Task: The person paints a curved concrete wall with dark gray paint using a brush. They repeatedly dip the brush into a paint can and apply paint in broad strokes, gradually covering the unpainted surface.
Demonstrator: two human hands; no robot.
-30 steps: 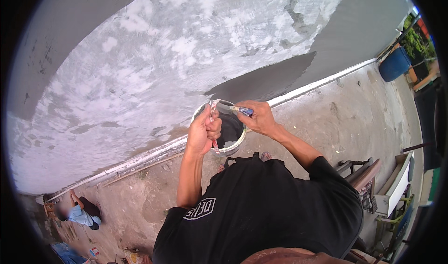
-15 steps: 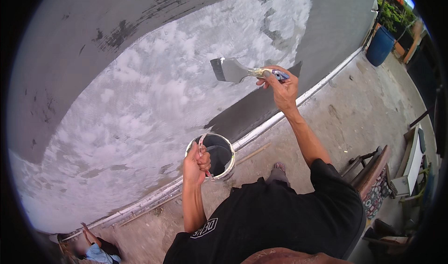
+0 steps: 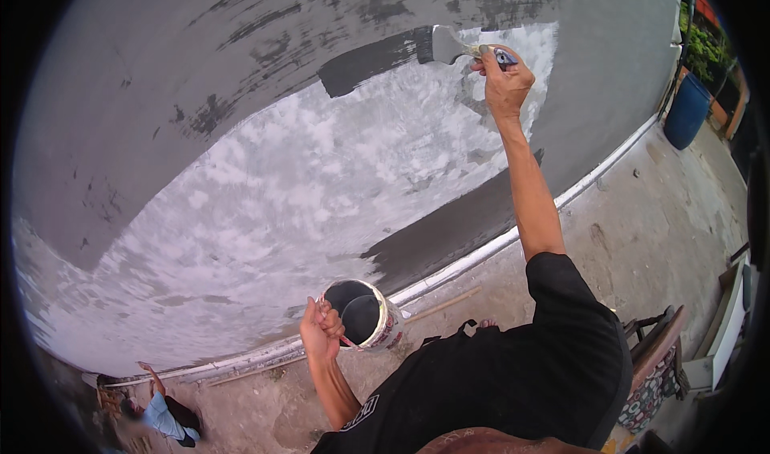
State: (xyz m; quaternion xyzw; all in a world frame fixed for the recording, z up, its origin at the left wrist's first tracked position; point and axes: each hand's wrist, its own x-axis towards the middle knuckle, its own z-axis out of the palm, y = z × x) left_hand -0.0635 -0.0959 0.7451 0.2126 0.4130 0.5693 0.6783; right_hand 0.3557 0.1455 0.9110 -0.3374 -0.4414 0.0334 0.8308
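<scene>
The left hand [image 3: 322, 332] is clenched round the red-and-white bail handle of a round white plastic bucket [image 3: 389, 327] of dark grey paint, just right of those fingers. Up and rightward, a wet dark-grey stripe [image 3: 367, 62] on the patchy white-and-grey wall [image 3: 265, 185] ends at the bristles of a wide, flat, blue-ended paintbrush [image 3: 446, 45]. Its long axis runs roughly sideways, head left of the grasping fingers of the right hand [image 3: 507, 81], the nearer hand.
</scene>
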